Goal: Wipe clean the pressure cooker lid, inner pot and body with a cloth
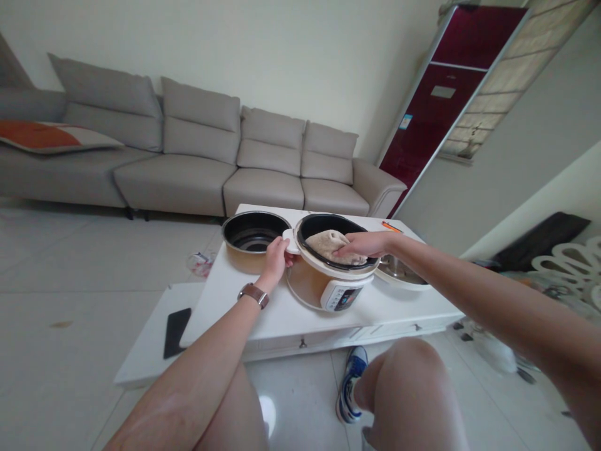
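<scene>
An electric cooker with a gold body, white rim and control panel stands on the white table. My left hand is closed around the white handle on the cooker's left side. My right hand grips a beige cloth at the cooker's dark opening, with the cloth against the inside near the front rim. Part of the cloth and the right fingertips are hidden. Just left of the cooker sits a round pot, black inside and gold outside.
Right of the cooker lies a lid, partly behind my right arm. An orange object is near the table's back edge. A black flat object rests on a lower white surface at left. The grey sofa stands behind.
</scene>
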`<action>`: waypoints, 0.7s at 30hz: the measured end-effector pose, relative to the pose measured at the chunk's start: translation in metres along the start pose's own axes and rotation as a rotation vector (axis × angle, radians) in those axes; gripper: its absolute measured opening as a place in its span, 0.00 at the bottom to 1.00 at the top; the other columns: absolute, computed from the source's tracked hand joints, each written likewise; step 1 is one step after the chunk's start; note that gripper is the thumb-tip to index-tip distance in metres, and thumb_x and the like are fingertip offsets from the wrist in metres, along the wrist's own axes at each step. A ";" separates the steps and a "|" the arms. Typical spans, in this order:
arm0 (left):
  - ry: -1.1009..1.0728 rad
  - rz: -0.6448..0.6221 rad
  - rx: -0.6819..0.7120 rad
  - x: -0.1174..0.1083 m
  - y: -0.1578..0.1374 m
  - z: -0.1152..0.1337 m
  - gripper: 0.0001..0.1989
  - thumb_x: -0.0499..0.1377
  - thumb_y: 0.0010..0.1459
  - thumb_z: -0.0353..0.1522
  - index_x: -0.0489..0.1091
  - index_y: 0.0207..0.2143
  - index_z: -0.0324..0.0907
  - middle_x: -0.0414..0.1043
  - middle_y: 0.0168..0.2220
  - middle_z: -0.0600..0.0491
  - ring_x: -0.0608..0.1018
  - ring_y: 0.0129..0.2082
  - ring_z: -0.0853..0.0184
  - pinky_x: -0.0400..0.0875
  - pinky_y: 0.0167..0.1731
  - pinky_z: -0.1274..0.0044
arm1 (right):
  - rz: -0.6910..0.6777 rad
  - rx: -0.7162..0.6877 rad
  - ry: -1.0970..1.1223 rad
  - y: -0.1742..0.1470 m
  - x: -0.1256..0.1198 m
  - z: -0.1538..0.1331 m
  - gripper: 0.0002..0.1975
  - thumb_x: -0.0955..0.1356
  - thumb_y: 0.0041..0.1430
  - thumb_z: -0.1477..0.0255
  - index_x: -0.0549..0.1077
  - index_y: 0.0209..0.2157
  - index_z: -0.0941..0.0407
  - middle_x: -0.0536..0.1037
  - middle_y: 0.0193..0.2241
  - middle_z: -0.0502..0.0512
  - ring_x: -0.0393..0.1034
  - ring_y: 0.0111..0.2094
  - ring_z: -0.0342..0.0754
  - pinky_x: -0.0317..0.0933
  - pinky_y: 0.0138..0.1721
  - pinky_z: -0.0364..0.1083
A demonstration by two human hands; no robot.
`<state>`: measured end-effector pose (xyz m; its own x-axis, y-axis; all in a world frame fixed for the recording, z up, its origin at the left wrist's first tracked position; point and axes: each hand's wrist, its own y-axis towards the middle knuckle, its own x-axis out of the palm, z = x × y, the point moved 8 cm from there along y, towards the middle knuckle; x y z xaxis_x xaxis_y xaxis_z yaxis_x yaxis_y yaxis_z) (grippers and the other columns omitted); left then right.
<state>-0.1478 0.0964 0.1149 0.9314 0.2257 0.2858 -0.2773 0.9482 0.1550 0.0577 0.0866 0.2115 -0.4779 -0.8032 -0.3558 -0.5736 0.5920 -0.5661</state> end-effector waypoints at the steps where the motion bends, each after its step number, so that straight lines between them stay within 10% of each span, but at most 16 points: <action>1: 0.003 -0.003 0.000 0.000 0.000 0.000 0.15 0.59 0.56 0.44 0.63 0.26 0.43 0.67 0.18 0.58 0.68 0.13 0.73 0.61 0.13 0.82 | -0.007 -0.005 0.052 -0.001 -0.002 0.000 0.13 0.75 0.53 0.70 0.80 0.41 0.58 0.86 0.40 0.59 0.81 0.44 0.54 0.73 0.51 0.49; 12: 0.005 0.000 -0.019 0.000 -0.001 -0.001 0.16 0.59 0.54 0.46 0.63 0.27 0.44 0.66 0.17 0.59 0.68 0.13 0.73 0.61 0.13 0.82 | 0.594 -0.200 0.326 -0.019 -0.081 -0.025 0.15 0.66 0.64 0.74 0.74 0.51 0.61 0.85 0.40 0.63 0.81 0.42 0.53 0.72 0.53 0.53; 21: 0.002 0.009 -0.036 -0.002 -0.001 -0.003 0.16 0.59 0.55 0.46 0.63 0.27 0.44 0.67 0.17 0.58 0.68 0.12 0.72 0.60 0.12 0.82 | 0.394 -0.336 -0.206 0.023 -0.008 -0.028 0.17 0.68 0.60 0.65 0.80 0.46 0.59 0.83 0.48 0.56 0.75 0.51 0.56 0.66 0.56 0.49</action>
<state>-0.1487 0.0962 0.1111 0.9294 0.2342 0.2853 -0.2765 0.9537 0.1180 0.0296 0.1084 0.2219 -0.5784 -0.4929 -0.6500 -0.5746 0.8117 -0.1043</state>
